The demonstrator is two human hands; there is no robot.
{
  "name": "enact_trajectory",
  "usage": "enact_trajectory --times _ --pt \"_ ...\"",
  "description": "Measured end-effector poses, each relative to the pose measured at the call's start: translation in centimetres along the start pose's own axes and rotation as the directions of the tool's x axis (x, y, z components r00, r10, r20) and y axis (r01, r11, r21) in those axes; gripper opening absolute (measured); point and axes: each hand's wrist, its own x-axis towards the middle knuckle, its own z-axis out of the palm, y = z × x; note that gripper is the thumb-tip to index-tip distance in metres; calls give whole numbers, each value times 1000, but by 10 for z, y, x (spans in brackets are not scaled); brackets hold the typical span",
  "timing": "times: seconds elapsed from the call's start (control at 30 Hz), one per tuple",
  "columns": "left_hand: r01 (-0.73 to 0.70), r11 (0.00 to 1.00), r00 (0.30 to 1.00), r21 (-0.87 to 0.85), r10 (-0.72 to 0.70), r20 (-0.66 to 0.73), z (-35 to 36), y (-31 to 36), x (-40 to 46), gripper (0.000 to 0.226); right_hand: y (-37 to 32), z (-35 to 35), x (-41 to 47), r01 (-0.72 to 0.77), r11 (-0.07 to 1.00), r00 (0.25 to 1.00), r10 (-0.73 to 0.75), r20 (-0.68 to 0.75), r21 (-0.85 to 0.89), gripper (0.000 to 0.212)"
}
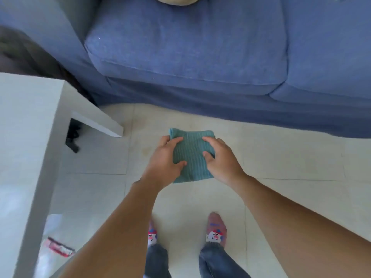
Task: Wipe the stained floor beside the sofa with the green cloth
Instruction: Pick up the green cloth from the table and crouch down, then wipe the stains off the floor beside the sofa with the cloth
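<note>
A folded green cloth [191, 155] is held in the air in front of me, over the pale tiled floor [281, 157]. My left hand [163, 163] grips its left edge, thumb on top. Its right edge is gripped by my right hand [222, 161], fingers curled over the fabric. A faint brownish stain [145, 150] marks the tile just left of the cloth, close to the blue sofa [190, 57]. Both forearms reach forward from the bottom of the view.
A white side table [26, 137] stands at the left, one leg [96, 122] reaching toward the stain, with a dark object [72, 137] under it. A plastic wrapper [58, 247] lies at the lower left. My feet in patterned socks [215, 231] stand below the cloth.
</note>
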Motion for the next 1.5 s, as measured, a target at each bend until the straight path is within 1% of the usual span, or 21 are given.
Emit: enact_trajectory --times 0.13,0.33,0.43,0.53,0.6,0.63,0.67,0.7,0.73,0.77,0.8,0.83,0.87,0.93,0.97,1.0,1.07,1.13,1.27,1.43,1.5 --pt "-60 998 993 -35 63 98 91 -8 64 72 98 -6 37 -69 998 994 68 -83 -12 45" --pt "-142 990 966 -5 140 217 234 -60 180 75 257 14 126 -118 992 980 111 -165 -34 46" --pt "-190 981 958 33 177 227 286 -80 238 77 322 26 173 -121 993 969 115 -218 -16 48" --pt "-233 967 951 103 205 230 321 -93 283 79 367 39 210 -129 992 950 126 -287 7 51" --pt "-229 961 953 155 189 237 327 -92 300 79 379 42 226 -131 991 946 137 -293 42 54" --pt "-211 961 957 180 166 237 327 -92 304 78 383 42 234 -134 991 948 137 -286 28 54" --pt "-200 957 959 211 148 240 325 -95 302 75 385 43 237 -154 988 948 142 -284 -22 54" --pt "-208 945 965 251 156 211 319 -100 298 70 384 42 237 -193 976 934 152 -323 -99 51" --pt "-222 927 971 302 183 152 311 -105 294 64 382 42 235 -241 952 903 149 -402 -189 49" --pt "-233 905 973 357 214 90 300 -111 288 59 378 44 233 -269 922 874 112 -474 -279 48" --pt "-246 874 968 419 247 52 287 -119 281 58 372 48 230 -250 905 862 46 -505 -345 51" --pt "-264 829 961 494 272 57 275 -127 276 62 368 53 230 -192 902 880 -16 -475 -386 56" --pt "-278 775 958 567 271 99 265 -135 274 72 366 60 233 -115 897 915 -72 -398 -426 61" --pt "-310 677 950 668 198 241 249 -150 275 106 365 75 246 2 861 967 -132 -220 -508 67" --pt "-333 626 939 705 148 312 246 -156 276 124 366 82 253 18 839 974 -138 -181 -543 68" --pt "-360 570 924 739 108 366 245 -161 278 140 369 87 259 16 824 971 -147 -187 -566 69" --pt "-394 480 905 784 55 421 246 -165 280 157 371 93 268 -5 805 956 -171 -240 -593 72" --pt "-401 446 897 800 14 442 247 -161 282 164 370 94 269 -17 798 947 -181 -267 -603 75" --pt "-409 387 885 826 -52 463 248 -159 283 169 369 96 269 -30 801 941 -180 -288 -599 76" --pt "-413 393 878 821 -69 474 251 -165 286 171 376 97 272 -15 796 933 -205 -294 -605 75" --pt "-419 391 877 820 -61 477 250 -163 284 170 374 95 271 -22 798 937 -193 -290 -602 75"
